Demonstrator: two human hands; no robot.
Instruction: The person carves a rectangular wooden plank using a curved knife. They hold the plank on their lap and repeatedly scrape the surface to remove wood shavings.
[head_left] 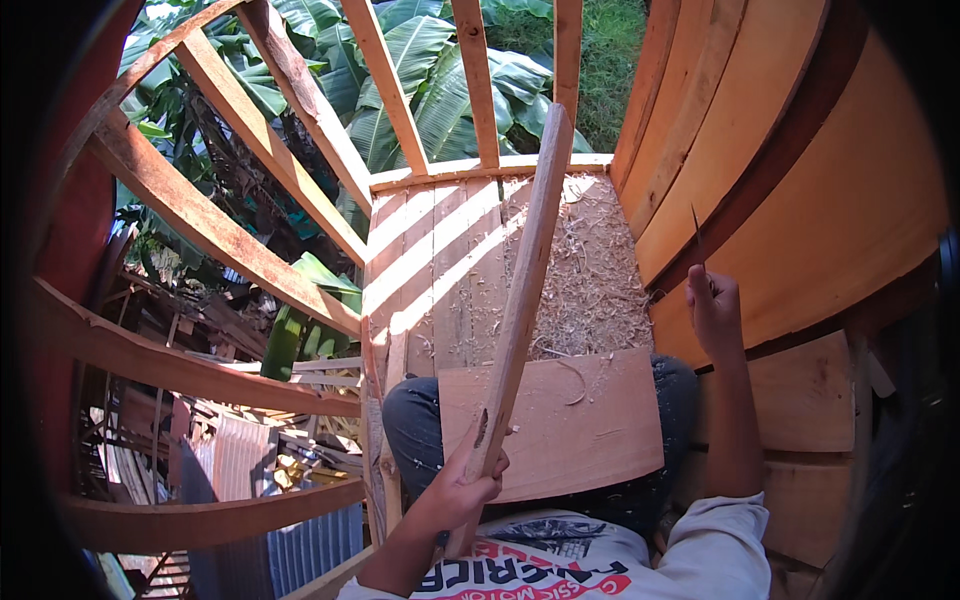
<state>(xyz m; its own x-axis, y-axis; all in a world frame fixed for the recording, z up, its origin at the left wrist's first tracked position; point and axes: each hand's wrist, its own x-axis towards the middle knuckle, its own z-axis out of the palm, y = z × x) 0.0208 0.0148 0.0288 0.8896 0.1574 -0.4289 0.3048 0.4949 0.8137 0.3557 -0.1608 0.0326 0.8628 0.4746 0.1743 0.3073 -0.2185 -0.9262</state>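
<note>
Stick: long rough wooden stick (pixel 522 290), held at its lower end; its long axis runs from the person's chest up and slightly right, its far tip pointing at the railing posts beyond the platform's far edge.
Left hand: left hand (pixel 462 490) is wrapped in a fist around the stick's lower end, just above the shirt, fingers curled round the wood.
Board: flat pale board (pixel 590 425) lies across the person's lap; the stick crosses over its left edge, and a curled shaving rests on it.
Right hand: right hand (pixel 712 310) is raised beside the curved plank wall, fingers pinched on a thin dark blade (pixel 697 235) that stands nearly upright, its tip pointing up.
Platform: plank floor (pixel 440 250) stretches ahead from the knees; wood shavings (pixel 590 270) cover its right half up to the wall.
Wall: curved orange planks (pixel 800 180) rise along the platform's right edge.
Railing: slanted wooden posts (pixel 480 80) stand at the platform's far edge and along its left edge, with banana leaves (pixel 420 60) behind them.
</note>
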